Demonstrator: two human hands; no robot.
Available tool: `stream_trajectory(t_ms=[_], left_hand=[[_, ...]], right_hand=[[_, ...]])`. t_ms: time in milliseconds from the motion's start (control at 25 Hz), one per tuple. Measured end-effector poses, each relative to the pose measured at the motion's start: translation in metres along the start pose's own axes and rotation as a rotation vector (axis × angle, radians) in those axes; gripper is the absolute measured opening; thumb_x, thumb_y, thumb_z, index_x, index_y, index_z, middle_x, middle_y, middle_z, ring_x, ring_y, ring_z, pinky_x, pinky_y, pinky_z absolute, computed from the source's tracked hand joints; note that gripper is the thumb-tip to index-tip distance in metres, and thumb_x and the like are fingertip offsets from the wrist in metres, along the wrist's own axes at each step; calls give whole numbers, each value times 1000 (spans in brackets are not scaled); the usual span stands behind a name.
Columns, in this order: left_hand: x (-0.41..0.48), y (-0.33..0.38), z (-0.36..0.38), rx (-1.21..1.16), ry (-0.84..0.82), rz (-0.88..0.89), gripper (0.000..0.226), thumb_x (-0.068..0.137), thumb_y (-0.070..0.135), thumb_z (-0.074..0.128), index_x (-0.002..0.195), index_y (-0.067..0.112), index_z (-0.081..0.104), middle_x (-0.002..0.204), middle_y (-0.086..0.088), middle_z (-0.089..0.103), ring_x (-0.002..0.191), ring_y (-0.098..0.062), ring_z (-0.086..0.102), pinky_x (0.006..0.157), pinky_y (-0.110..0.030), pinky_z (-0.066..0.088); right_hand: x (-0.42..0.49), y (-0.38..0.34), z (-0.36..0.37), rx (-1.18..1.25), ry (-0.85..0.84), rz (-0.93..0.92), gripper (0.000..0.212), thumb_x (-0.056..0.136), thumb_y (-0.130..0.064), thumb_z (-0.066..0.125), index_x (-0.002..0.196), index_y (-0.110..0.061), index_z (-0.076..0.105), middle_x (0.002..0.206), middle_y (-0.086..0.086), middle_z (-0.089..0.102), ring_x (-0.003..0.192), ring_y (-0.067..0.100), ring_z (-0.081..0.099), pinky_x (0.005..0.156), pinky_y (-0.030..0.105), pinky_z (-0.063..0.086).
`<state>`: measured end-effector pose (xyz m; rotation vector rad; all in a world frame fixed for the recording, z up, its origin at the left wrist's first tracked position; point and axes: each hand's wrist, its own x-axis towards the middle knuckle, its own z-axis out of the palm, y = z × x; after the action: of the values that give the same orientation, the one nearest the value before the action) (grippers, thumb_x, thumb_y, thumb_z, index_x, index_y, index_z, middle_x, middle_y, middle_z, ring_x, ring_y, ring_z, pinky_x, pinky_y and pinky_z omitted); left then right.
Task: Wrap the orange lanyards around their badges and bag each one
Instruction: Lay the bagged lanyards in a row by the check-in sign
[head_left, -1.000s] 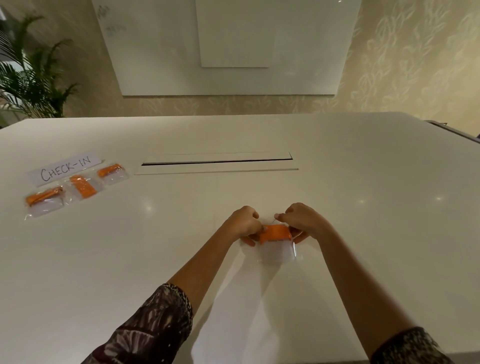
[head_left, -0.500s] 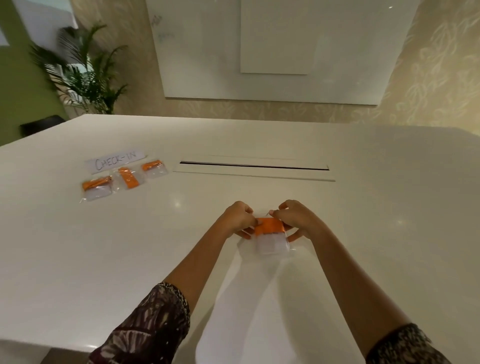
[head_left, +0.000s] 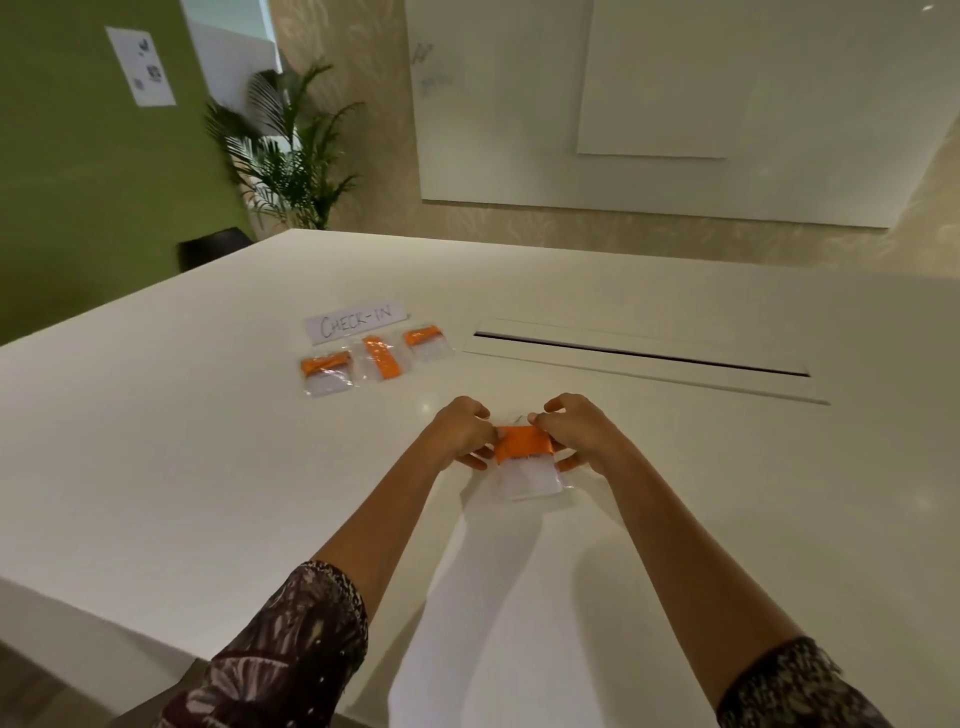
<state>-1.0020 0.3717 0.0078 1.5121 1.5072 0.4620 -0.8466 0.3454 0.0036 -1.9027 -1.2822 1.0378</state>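
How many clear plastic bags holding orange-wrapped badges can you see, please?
4: three in a row below the handwritten white CHECK-IN paper sign, left, middle, right; one between both hands.

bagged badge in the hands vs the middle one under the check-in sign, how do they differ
The held badge is gripped at its top corners by the left hand and right hand; the middle badge lies untouched. The held badge's orange band runs crosswise, the middle badge's lengthwise. Both are orange-wrapped, in clear bags, on the white table.

Both ends of the orange lanyard (head_left: 521, 446) covered by the left hand (head_left: 460, 429) and right hand (head_left: 574, 430), bag opening at 12 o'clock unclear, wall notice (head_left: 141, 66) print unreadable, sleeves cut off at 6 o'clock
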Motion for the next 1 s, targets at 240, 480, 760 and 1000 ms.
stream_trajectory(t_ms=[240, 480, 760, 1000], left_hand=[[24, -43, -97, -85, 75, -39, 45, 96, 6, 54, 140, 6, 43, 119, -21, 61, 96, -32, 67, 81, -41, 58], [52, -88, -170, -162, 139, -55, 44, 97, 4, 48, 139, 7, 39, 109, -18, 62, 84, -29, 67, 74, -39, 58], [76, -125, -213, -117, 136, -66, 40, 95, 6, 50, 134, 9, 44, 109, -20, 64, 77, -26, 67, 77, -44, 60], [82, -135, -225, -86, 121, -83, 42, 94, 5, 53, 135, 7, 45, 93, -14, 65, 71, -23, 67, 71, -40, 61]], right_hand=[[34, -64, 82, 4, -53, -44, 45, 92, -30, 61, 131, -13, 47, 119, 11, 57, 104, 28, 61, 78, 40, 58], [61, -113, 153, 19, -84, -63, 43, 92, -28, 60, 129, -13, 46, 114, 8, 57, 103, 27, 61, 78, 38, 57], [76, -133, 202, 18, -48, -46, 36, 93, -26, 59, 125, -12, 49, 108, 10, 59, 98, 28, 62, 73, 37, 58], [82, -138, 216, -8, -25, -51, 23, 93, -24, 58, 113, -13, 51, 105, 12, 60, 94, 28, 64, 69, 34, 58]])
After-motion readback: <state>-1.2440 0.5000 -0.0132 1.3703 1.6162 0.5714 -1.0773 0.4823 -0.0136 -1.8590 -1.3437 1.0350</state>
